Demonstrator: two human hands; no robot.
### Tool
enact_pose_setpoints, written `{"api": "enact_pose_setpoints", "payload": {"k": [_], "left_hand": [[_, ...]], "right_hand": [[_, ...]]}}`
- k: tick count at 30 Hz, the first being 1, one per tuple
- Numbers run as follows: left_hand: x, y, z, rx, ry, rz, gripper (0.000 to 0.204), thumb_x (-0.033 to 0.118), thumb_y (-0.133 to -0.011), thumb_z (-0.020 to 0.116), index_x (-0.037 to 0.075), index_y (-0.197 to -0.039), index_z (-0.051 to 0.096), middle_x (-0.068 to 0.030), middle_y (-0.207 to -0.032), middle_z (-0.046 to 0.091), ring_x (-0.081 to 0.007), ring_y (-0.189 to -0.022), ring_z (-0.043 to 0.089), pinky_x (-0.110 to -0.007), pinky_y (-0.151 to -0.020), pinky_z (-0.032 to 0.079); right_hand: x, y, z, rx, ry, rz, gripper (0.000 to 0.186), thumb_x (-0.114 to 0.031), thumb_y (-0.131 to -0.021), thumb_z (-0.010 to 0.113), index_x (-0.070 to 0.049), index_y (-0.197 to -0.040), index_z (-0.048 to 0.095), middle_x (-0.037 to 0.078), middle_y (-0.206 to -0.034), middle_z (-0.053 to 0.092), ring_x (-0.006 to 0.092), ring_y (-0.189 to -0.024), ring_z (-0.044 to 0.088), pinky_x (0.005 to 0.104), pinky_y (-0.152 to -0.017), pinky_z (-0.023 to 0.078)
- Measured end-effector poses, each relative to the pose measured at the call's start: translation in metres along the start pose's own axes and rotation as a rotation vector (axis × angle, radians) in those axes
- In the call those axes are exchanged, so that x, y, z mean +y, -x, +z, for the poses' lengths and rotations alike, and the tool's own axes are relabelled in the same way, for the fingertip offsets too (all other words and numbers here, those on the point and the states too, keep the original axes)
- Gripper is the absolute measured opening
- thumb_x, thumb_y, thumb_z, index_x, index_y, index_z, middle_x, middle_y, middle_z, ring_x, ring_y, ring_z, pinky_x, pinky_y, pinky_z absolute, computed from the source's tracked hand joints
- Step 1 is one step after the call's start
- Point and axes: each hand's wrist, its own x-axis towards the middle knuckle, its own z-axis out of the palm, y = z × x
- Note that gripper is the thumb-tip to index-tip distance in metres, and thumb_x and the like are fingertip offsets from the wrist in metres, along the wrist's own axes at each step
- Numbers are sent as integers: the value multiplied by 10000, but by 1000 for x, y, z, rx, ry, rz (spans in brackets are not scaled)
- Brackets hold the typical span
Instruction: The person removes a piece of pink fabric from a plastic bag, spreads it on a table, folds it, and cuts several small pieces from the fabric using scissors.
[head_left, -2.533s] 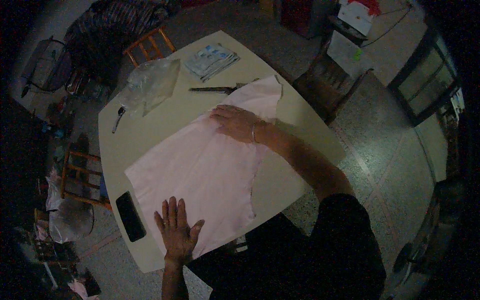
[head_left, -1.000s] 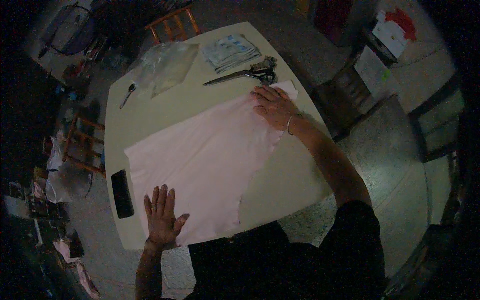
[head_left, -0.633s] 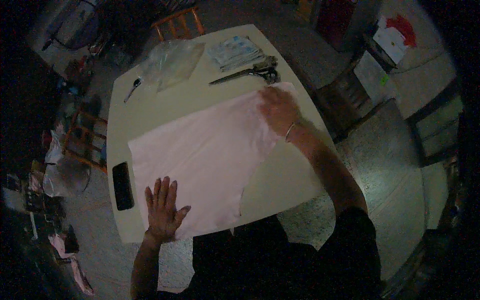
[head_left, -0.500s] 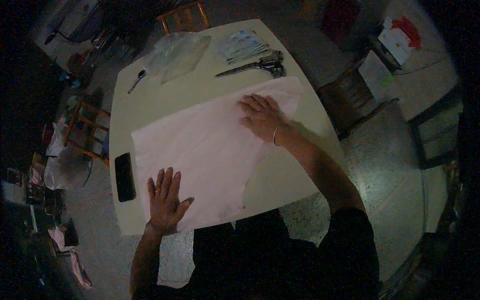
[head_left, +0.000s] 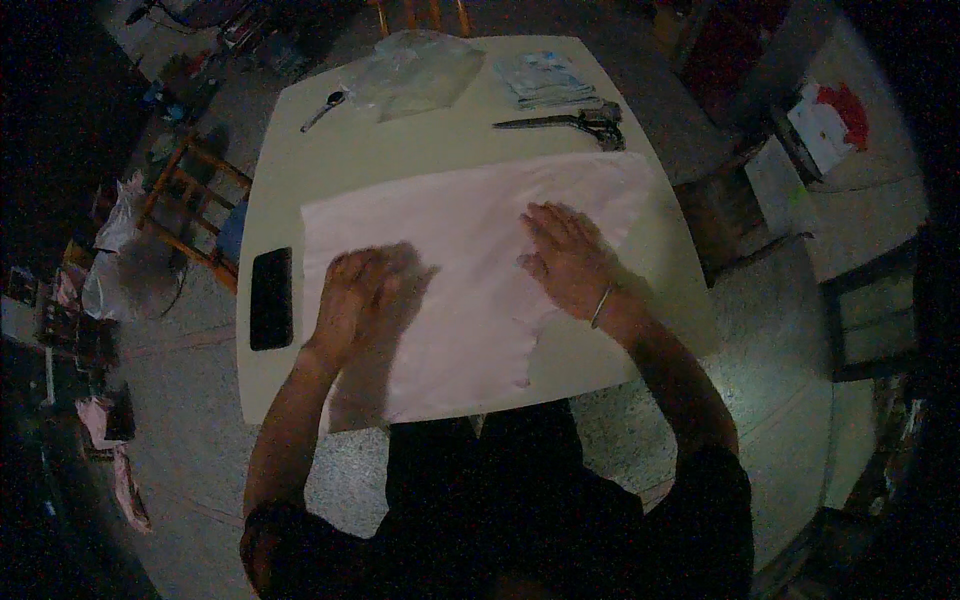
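A pale pink piece of cloth (head_left: 460, 240) lies spread over the cream table (head_left: 420, 150), its near edge reaching the table's front. Over the cloth's left part is my left hand (head_left: 360, 295), raised a little, with a dark shadow beside it. Its fingers point forward, loosely bent and somewhat blurred, the thumb held apart, and nothing shows in them. My right hand (head_left: 570, 255), a bangle at its wrist, rests on the cloth's right part with fingers stretched out.
A black phone (head_left: 271, 298) lies left of the cloth. Beyond it are a spoon-shaped item (head_left: 322, 111), a clear plastic bag (head_left: 420, 75), black-handled scissors (head_left: 565, 122) and a stack of pale blue packets (head_left: 545, 78). A wooden chair (head_left: 190, 200) stands at left.
My left hand has lifted off the cloth's near left corner and moved farther up over it. The right hand stays on the cloth's right part. The whole view has shifted and turned slightly.
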Motion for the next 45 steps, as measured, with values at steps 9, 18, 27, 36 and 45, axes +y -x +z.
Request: {"api": "enact_pose_setpoints", "payload": {"k": [9,18,27,36,45], "left_hand": [[-64,-51,24,375,-675,-14,697,579,-891,505,84,-1377,437,-228,-1421,410,-441,-1312,376,-690,-1001,257],[-55,-63,37,296,-638,-139,786,683,-889,375,127,-1444,354,-201,-1503,305,-405,-1402,242,-689,-1053,147],[-61,-20,12,224,-629,40,591,454,-930,500,162,-1427,370,-153,-1459,391,-342,-1362,339,-589,-1048,281],[21,165,-42,-250,-109,201,505,179,-847,667,118,-1330,529,-65,-1396,488,-260,-1356,371,-430,-1153,237],[46,188,-23,-10,3,106,470,57,-706,754,121,-1158,643,-61,-1267,560,-286,-1257,493,-491,-1104,303]], "right_hand": [[-5,28,32,90,91,61,571,-426,-888,544,-97,-1348,466,124,-1409,420,296,-1338,351,528,-1088,250],[83,60,19,117,12,322,518,-314,-927,540,-39,-1357,445,169,-1427,415,310,-1327,380,475,-1061,323],[-38,82,-33,-45,-185,-39,492,-221,-838,648,-67,-1291,533,116,-1379,475,289,-1307,419,493,-1116,240],[-92,124,-34,-102,-506,-200,297,-178,-731,737,-104,-1007,659,58,-1191,605,235,-1157,535,468,-1081,313],[-69,140,-24,86,-508,-133,145,-111,-779,702,-100,-910,641,41,-1031,668,238,-1029,602,480,-1046,354]]}}
